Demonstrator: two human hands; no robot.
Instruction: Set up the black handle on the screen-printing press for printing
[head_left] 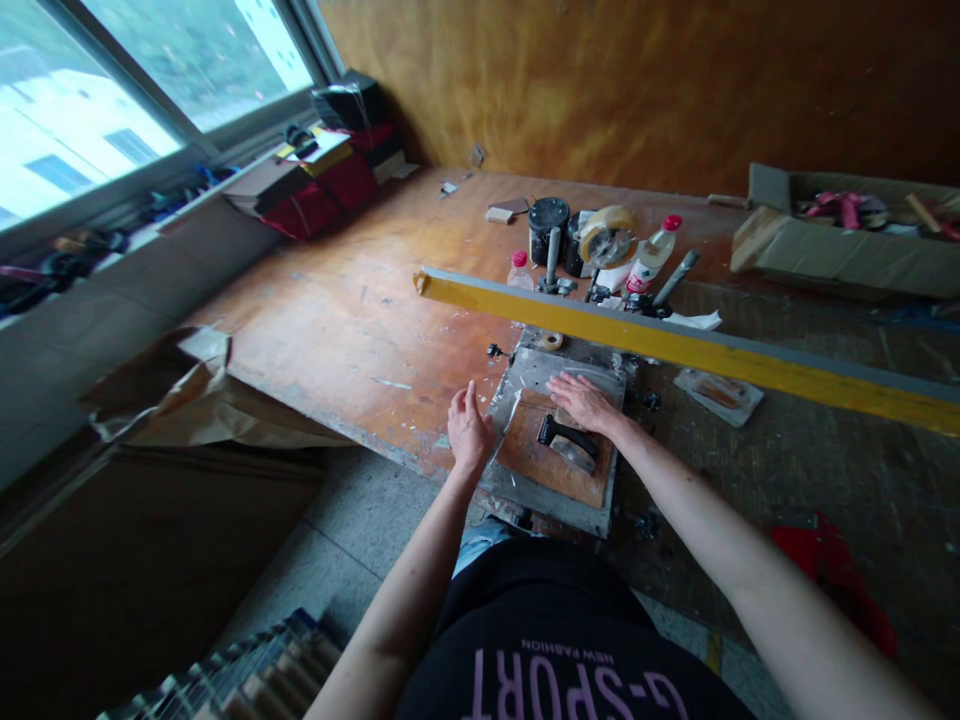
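Note:
My right hand [583,402] lies flat with fingers spread on the upper part of a grey plate [534,368], at the top edge of a brown board [517,450]. Beside the plate's left edge is my left hand [470,432], its fingers raised and partly bent, with nothing visible in them. On the brown board, just below my right hand, rests a tool with a curved black handle [574,437]; what it is I cannot tell. A small tape roll [552,341] sits at the plate's far edge.
A long yellow and grey beam [675,345] crosses beyond the plate. Behind it stand black jars [548,228], a large tape roll [609,238] and a red-capped bottle [654,255]. A cardboard box [840,255] is at far right; a small tray [718,395] lies nearer.

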